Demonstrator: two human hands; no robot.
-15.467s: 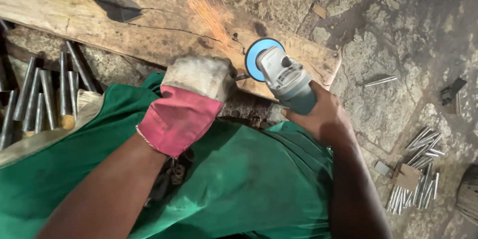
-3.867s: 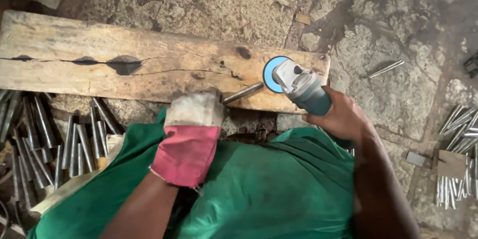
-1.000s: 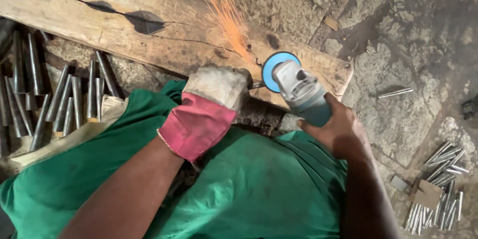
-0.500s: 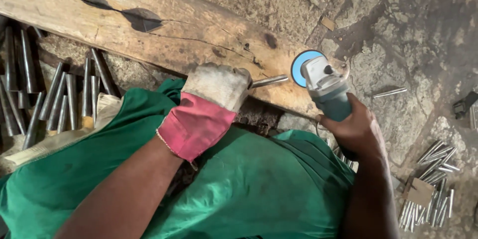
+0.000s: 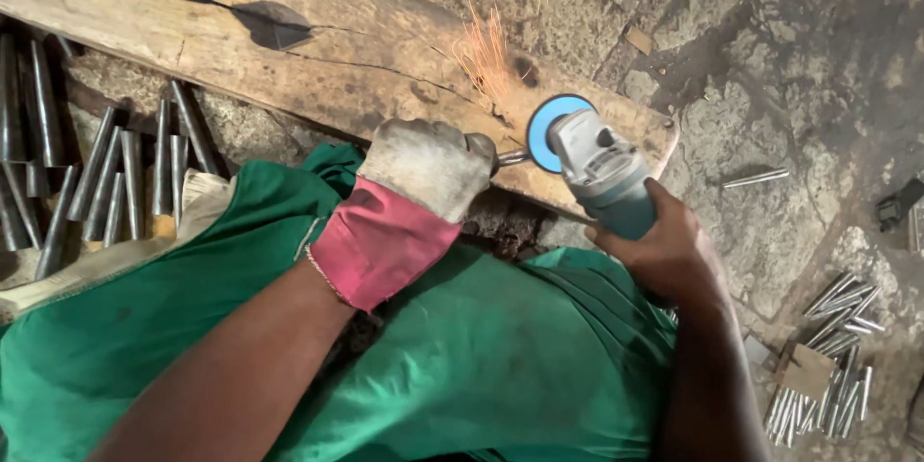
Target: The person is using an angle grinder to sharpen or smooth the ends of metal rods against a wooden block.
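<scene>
The gloved left hand (image 5: 423, 168) is closed tight around a short metal rod (image 5: 510, 157), pinning it on the wooden plank (image 5: 289, 67). The bare right hand (image 5: 664, 250) wraps fully around the grinder (image 5: 597, 173), its blue disc touching the rod's tip, sparks (image 5: 486, 48) flying over the plank. Loose rods (image 5: 106, 173) lie left, more (image 5: 828, 346) right

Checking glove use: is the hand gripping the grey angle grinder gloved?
No, the right hand holding the grey angle grinder is bare.
</scene>
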